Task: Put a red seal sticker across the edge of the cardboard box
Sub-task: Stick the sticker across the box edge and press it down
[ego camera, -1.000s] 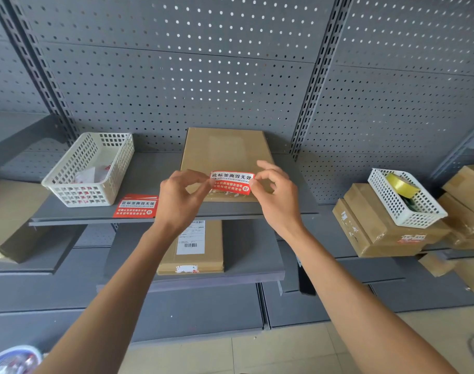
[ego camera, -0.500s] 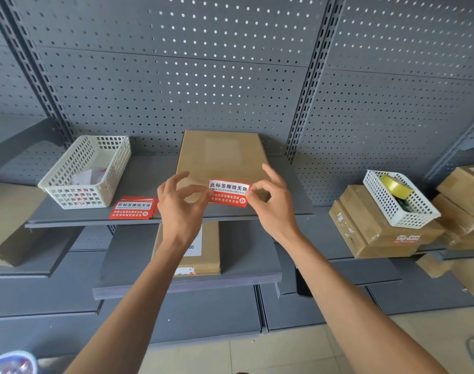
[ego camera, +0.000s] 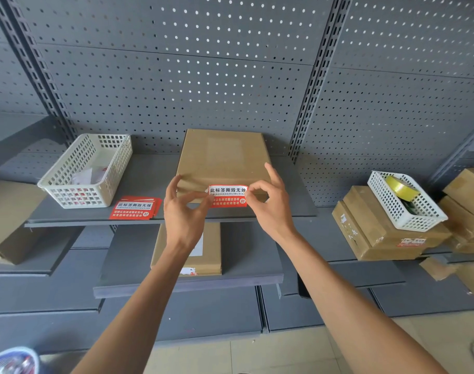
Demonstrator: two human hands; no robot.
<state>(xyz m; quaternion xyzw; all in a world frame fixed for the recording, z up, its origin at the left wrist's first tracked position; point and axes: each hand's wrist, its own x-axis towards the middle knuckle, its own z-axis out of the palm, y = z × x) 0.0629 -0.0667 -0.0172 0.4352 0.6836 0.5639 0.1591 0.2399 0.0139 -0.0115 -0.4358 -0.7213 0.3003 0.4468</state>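
Left hand (ego camera: pixel 182 211) pinches sticker (ego camera: pixel 227 195) by its left end, other fingers spread; right hand (ego camera: pixel 271 203) pinches the right end. Glossy red-and-white rectangle, held flat just before the near edge of flat brown cardboard box (ego camera: pixel 222 160). Box lies on grey metal shelf (ego camera: pixel 152 174). Sticker stack (ego camera: pixel 134 208) left, beside white lattice basket (ego camera: pixel 87 171).

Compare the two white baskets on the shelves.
The left basket stands directly on the shelf and holds papers; the right basket sits on stacked cardboard boxes and holds a yellow tape roll. The left one looks larger. Both are white, rectangular plastic lattice.
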